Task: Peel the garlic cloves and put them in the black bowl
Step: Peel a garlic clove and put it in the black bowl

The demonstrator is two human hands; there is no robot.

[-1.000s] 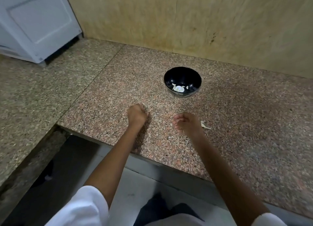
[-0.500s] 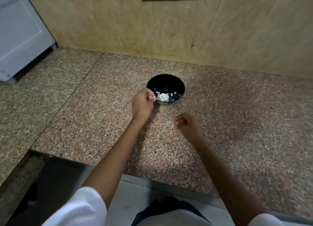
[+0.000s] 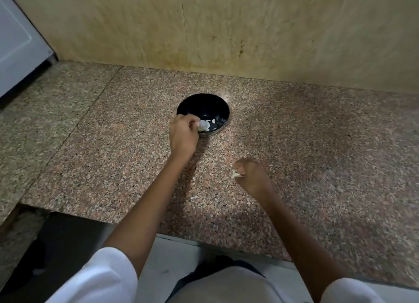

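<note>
The black bowl (image 3: 204,98) stands on the granite counter (image 3: 317,155), with a few peeled white garlic cloves (image 3: 205,125) in its bottom. My left hand (image 3: 183,136) reaches over the bowl's near left rim. Its fingers are curled and its fingertips pinch a pale clove just inside the bowl, against the others. My right hand (image 3: 252,176) rests on the counter nearer to me and to the right of the bowl. Its curled fingers pinch a scrap of garlic skin (image 3: 234,174).
A white appliance (image 3: 18,44) stands at the far left on a paler counter section. A yellowish tiled wall (image 3: 249,30) rises behind the bowl. The counter's front edge (image 3: 204,239) runs below my forearms, with a dark gap at the lower left.
My left hand has moved from the counter up to the bowl with a clove pinched in its fingers. My right hand has stayed near the same spot.
</note>
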